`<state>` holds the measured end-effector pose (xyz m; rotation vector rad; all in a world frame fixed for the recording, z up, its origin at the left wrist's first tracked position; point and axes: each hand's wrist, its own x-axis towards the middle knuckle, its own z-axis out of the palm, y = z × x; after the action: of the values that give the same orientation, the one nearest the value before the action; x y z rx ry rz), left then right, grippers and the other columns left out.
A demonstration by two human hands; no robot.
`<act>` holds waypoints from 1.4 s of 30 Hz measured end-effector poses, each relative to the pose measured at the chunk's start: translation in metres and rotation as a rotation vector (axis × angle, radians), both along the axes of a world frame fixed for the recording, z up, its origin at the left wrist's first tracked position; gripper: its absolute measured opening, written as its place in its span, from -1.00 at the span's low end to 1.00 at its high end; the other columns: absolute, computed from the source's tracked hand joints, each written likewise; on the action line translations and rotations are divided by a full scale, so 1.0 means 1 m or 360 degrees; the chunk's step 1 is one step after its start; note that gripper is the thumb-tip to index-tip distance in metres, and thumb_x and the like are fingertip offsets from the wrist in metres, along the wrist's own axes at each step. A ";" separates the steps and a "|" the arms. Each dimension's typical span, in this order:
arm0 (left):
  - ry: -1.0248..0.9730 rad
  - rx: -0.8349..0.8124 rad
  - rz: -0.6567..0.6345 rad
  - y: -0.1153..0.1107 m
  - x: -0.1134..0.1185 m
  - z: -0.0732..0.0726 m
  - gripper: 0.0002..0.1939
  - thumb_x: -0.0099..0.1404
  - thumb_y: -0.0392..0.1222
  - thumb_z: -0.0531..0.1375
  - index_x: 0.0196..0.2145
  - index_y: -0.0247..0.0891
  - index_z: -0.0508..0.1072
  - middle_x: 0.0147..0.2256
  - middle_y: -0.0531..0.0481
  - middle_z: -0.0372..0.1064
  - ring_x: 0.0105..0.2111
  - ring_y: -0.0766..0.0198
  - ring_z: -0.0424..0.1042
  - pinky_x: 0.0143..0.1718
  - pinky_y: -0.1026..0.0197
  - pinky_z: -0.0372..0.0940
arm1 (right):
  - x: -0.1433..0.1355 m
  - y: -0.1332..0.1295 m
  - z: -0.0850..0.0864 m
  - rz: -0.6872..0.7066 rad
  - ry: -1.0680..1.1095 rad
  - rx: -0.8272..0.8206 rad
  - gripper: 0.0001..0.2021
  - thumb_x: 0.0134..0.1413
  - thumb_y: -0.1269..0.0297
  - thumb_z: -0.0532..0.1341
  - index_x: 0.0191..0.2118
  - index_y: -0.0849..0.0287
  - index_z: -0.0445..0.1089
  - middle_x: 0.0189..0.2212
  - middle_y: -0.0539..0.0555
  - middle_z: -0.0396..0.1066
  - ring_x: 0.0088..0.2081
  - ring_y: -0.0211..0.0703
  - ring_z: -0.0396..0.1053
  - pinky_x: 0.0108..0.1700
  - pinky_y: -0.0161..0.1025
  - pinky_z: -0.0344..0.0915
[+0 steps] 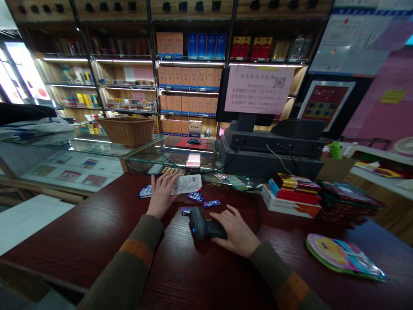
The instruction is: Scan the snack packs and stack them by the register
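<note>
scanner (pixel 205 229) between right fingers (pixel 222 218) (handle end)

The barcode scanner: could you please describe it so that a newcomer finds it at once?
Start at the dark wooden counter in the foreground. Near its middle, the right hand is at the black barcode scanner. Unlike the small purple packets just beyond it, it is gun-shaped and shows a blue light.
</note>
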<state>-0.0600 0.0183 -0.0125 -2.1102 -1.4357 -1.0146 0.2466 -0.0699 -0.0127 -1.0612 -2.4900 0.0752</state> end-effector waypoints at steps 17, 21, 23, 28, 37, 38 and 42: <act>0.0088 -0.0014 0.0080 -0.002 0.006 -0.001 -0.31 0.22 -0.32 0.19 0.30 -0.11 0.21 0.18 -0.18 0.32 0.27 -0.09 0.16 0.37 -0.39 -0.28 | 0.010 -0.001 0.019 -0.0087 0.0221 0.0205 -0.55 0.08 0.24 0.36 0.09 0.10 0.33 -0.12 0.10 0.51 -0.07 0.00 0.43 0.32 0.22 -0.06; 0.0085 -0.0004 0.0082 -0.001 0.007 -0.001 -0.34 0.23 -0.34 0.18 0.28 -0.13 0.25 0.18 -0.18 0.33 0.27 -0.09 0.17 0.37 -0.41 -0.27 | 0.010 -0.001 0.019 -0.0095 0.0217 0.0217 -0.58 0.09 0.23 0.35 0.06 0.12 0.34 -0.14 0.10 0.51 -0.08 -0.01 0.43 0.33 0.20 -0.08; 0.0081 0.0010 0.0082 -0.001 0.007 -0.002 -0.35 0.23 -0.34 0.18 0.27 -0.13 0.26 0.18 -0.18 0.33 0.27 -0.09 0.18 0.36 -0.41 -0.27 | 0.010 -0.001 0.019 -0.0100 0.0211 0.0229 -0.58 0.09 0.22 0.35 0.06 0.13 0.35 -0.14 0.10 0.51 -0.09 -0.01 0.43 0.33 0.19 -0.08; 0.0080 0.0040 0.0071 0.001 0.005 -0.004 -0.31 0.22 -0.33 0.20 0.29 -0.11 0.23 0.17 -0.18 0.33 0.27 -0.10 0.17 0.36 -0.41 -0.24 | 0.011 0.000 0.018 -0.0093 0.0182 0.0178 -0.55 0.08 0.19 0.37 0.07 0.15 0.36 -0.11 0.10 0.51 -0.06 -0.01 0.42 0.34 0.19 -0.11; 0.0068 0.0038 0.0061 0.001 0.005 -0.006 -0.30 0.24 -0.29 0.20 0.31 -0.09 0.19 0.17 -0.17 0.32 0.26 -0.07 0.17 0.38 -0.36 -0.29 | 0.001 0.002 0.001 0.0060 0.0088 0.0006 -0.27 0.04 0.08 0.38 0.30 0.10 0.17 -0.07 0.11 0.49 -0.02 -0.01 0.41 0.36 0.19 -0.15; 0.0069 0.0043 0.0057 0.001 0.005 -0.006 -0.30 0.24 -0.29 0.20 0.32 -0.10 0.19 0.17 -0.17 0.32 0.26 -0.07 0.17 0.38 -0.36 -0.29 | 0.000 0.002 -0.001 0.0079 0.0076 -0.0011 -0.27 0.04 0.08 0.38 0.30 0.09 0.17 -0.06 0.11 0.49 -0.02 -0.01 0.41 0.36 0.19 -0.15; 0.0066 0.0061 0.0028 0.001 0.007 -0.006 -0.32 0.25 -0.25 0.21 0.31 -0.10 0.20 0.17 -0.17 0.32 0.26 -0.06 0.18 0.39 -0.34 -0.30 | -0.004 0.001 -0.003 0.0100 0.0070 -0.0051 -0.27 0.04 0.06 0.39 0.30 0.08 0.18 -0.03 0.14 0.48 0.01 0.01 0.40 0.37 0.18 -0.16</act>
<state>-0.0530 0.0192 -0.0182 -2.0756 -1.4020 -0.9785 0.2427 -0.0686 -0.0159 -0.9833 -2.4903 0.1559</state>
